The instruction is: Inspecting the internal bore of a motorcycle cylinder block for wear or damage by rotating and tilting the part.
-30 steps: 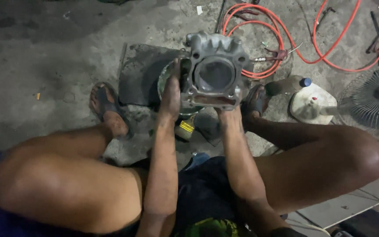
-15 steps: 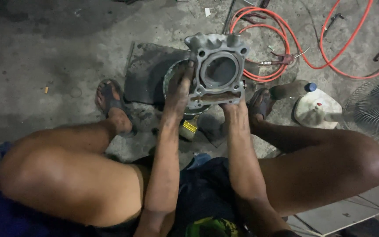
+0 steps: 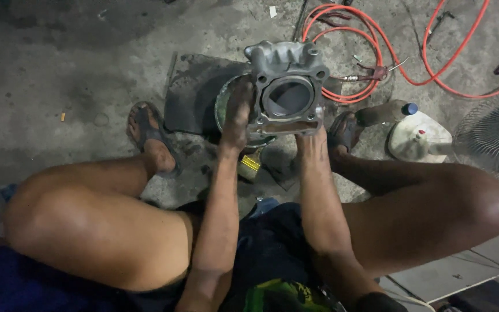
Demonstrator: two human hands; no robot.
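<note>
Stained concrete floor (image 3: 76,63) — both hands hold an engine cylinder (image 3: 287,86).

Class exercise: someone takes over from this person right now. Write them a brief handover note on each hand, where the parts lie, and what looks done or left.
Left hand grips the left side of the grey metal engine cylinder; right hand supports its lower right edge. The cylinder is held up, bore facing the camera, above a dark mat and a round pan. An orange hose lies coiled beyond. Done: cylinder lifted. Left: cannot tell.
</note>
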